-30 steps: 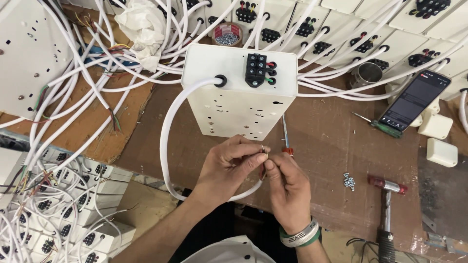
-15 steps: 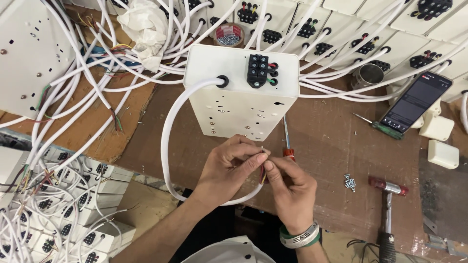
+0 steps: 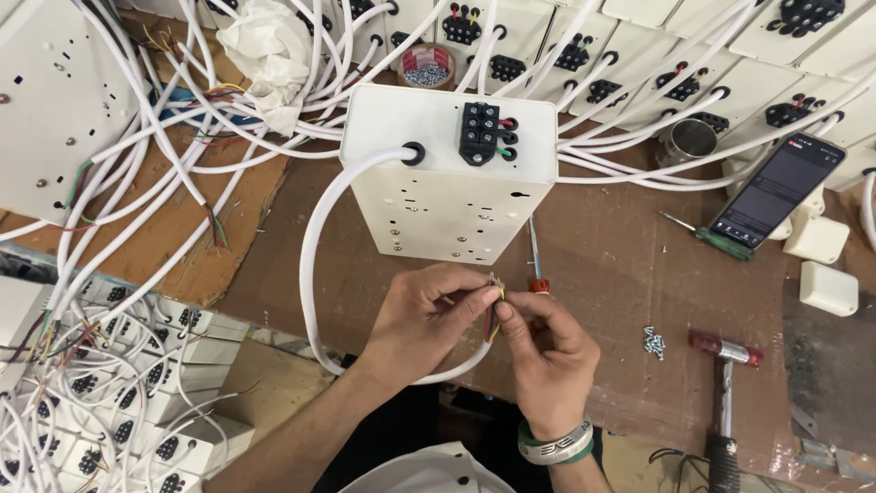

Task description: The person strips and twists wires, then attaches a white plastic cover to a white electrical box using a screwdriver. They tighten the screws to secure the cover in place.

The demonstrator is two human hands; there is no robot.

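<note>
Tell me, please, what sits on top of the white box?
A black terminal block with red and green bits sits there, beside a grommet where the white cable enters the white box. Its inside is hidden.

Wire ends [image 3: 494, 285] pinched between left hand [image 3: 429, 315] and right hand [image 3: 546, 358]: too small to tell apart. Hammer [image 3: 725, 402] handle cut off by lower edge; phone [image 3: 776, 190] screen unreadable.

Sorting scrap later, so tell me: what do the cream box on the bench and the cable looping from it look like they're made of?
The cream rectangular box looks like painted sheet metal: smooth matte faces, punched holes, small screws. The white round cable looks plastic-sheathed, bending smoothly, with coloured cores showing at the end where the left hand and right hand pinch it.
</note>
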